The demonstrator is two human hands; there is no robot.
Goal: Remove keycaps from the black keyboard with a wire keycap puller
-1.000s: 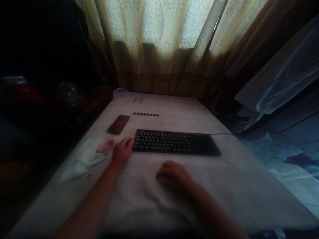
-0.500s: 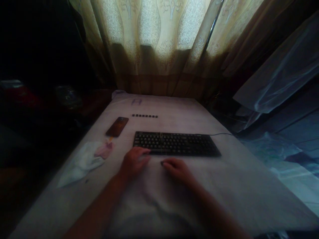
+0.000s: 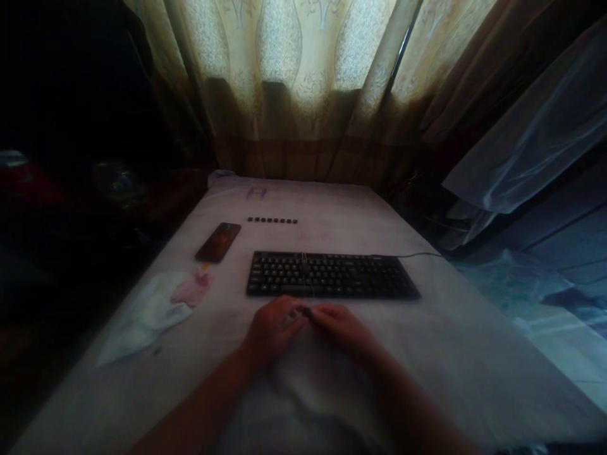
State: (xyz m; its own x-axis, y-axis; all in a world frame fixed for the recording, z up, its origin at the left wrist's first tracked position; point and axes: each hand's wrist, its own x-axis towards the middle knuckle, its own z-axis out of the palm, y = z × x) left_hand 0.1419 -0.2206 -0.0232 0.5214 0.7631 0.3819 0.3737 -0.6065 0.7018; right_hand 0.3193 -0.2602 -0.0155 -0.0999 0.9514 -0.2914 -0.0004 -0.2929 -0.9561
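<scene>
Both hands meet just in front of the black keyboard (image 3: 332, 275), on the near side of its left half. The left hand (image 3: 272, 328) and right hand (image 3: 341, 325) touch at the fingertips, pinched together on a small dark piece (image 3: 306, 311), too dim to tell what it is. Behind the keyboard lies a row of small dark keycaps (image 3: 272, 220); to its left a phone (image 3: 218, 242) and a crumpled white cloth (image 3: 152, 309), all on the pale desk (image 3: 474, 341)
</scene>
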